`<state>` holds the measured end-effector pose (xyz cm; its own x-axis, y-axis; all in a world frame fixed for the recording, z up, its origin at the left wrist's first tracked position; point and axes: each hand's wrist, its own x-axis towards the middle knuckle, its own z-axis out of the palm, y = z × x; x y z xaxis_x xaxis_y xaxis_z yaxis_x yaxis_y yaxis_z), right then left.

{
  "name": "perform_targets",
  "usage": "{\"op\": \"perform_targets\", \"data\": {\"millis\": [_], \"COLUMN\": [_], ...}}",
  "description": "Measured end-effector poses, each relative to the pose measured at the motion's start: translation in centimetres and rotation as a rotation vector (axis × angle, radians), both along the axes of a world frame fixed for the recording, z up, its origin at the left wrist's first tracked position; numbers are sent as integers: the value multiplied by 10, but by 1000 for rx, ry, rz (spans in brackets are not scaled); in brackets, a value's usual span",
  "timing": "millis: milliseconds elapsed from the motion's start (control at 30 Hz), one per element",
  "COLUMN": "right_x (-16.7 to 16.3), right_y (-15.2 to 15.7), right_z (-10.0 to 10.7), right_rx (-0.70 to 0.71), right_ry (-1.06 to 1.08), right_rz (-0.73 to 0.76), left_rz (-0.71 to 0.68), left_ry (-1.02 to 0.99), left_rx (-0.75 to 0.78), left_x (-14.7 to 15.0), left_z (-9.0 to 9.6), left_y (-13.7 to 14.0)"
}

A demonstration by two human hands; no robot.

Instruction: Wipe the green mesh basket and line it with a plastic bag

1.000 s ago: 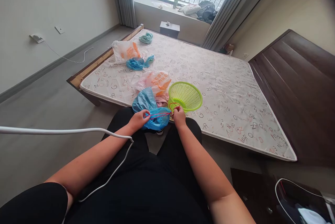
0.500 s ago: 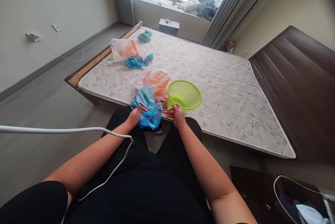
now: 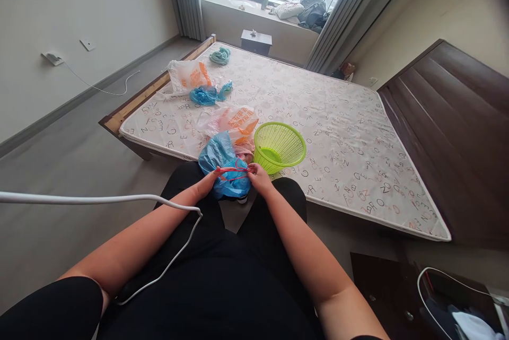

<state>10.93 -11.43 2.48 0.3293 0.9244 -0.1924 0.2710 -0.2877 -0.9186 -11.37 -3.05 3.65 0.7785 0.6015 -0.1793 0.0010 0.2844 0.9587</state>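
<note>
A thin red cord stretches between my two hands, in front of a blue plastic bag. My left hand pinches the cord's left end at the bag's lower left side. Fingers of my right hand close on the cord beside the bag's right edge. The bag hangs over the front edge of the mattress, between my knees. A bright green mesh basket stands on the mattress just past my right hand. Behind the blue bag lies a clear plastic bag with orange print, with something pinkish partly hidden near it.
Farther back on the mattress lie another printed clear bag, a knotted blue bag and a coiled teal bundle. A white cable crosses over my left forearm. A dark headboard rises at the right.
My right hand has shifted slightly left and down, and its fingers have drawn in on the cord. My left hand has dropped a little, and the bag's lower part has moved right.
</note>
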Motion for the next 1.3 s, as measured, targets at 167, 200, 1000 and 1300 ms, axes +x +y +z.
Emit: {"op": "perform_targets", "data": {"millis": [167, 200, 1000, 1300], "right_x": [14, 14, 44, 51], "right_y": [-6, -7, -23, -30], "right_z": [11, 13, 43, 47], "right_rx": [-76, -98, 368, 404], "right_ry": [-136, -138, 867, 886], "right_rz": [-123, -145, -775, -570], "left_rz": [73, 125, 851, 686], "left_ry": [-102, -114, -401, -440], "left_rx": [-199, -207, -661, -608], "left_x": [-1, 0, -19, -21], "left_z": [1, 0, 9, 12], "left_y": [4, 5, 36, 36]}}
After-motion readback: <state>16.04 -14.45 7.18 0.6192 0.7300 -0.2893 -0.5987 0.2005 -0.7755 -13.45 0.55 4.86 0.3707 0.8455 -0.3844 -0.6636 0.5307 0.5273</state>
